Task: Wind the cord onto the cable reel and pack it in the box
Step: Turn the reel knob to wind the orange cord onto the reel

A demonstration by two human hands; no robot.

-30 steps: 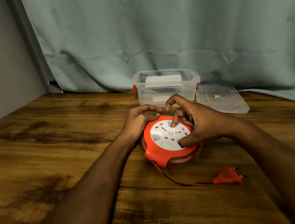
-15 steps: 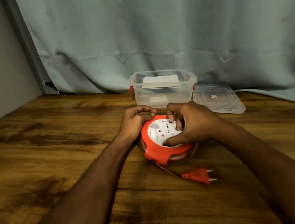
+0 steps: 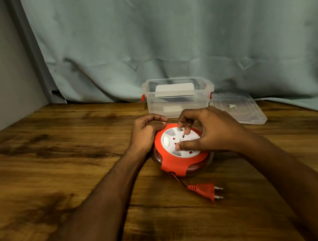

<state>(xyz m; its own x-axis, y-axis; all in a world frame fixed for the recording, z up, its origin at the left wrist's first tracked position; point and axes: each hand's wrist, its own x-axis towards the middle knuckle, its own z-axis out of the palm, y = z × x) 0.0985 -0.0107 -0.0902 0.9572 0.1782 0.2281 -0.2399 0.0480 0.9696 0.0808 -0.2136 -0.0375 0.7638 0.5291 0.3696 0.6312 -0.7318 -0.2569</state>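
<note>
While the winding is in hand, item one: cable reel [image 3: 180,153], orange housing with a white socket face, flat on the table [image 3: 60,172], directly under both hands.

Left hand [image 3: 147,130]: fingers curled, gripping the reel's far-left rim; judged a bracing hold, so the housing does not turn with the face.

Right hand [image 3: 207,132]: curled over the white face from the right, fingertips [image 3: 185,130] set into its far part, thumb pressed on its near part; judged the turning grip that draws cord in.

Cord [image 3: 178,179]: a short length leaves the housing's near edge, toward the person from both hands, lying slack on the table. Most appears already wound.

Plug [image 3: 204,191]: orange, two pins, at the cord's end, near the reel, below the right hand's wrist, untouched.

Box [image 3: 178,104]: clear plastic, red latches, open, just beyond both hands; a white object lies inside. Placement suits a short lift forward once winding ends.

Lid [image 3: 239,110]: off, beside the box, beyond the right hand.

Packing not yet begun.
</note>
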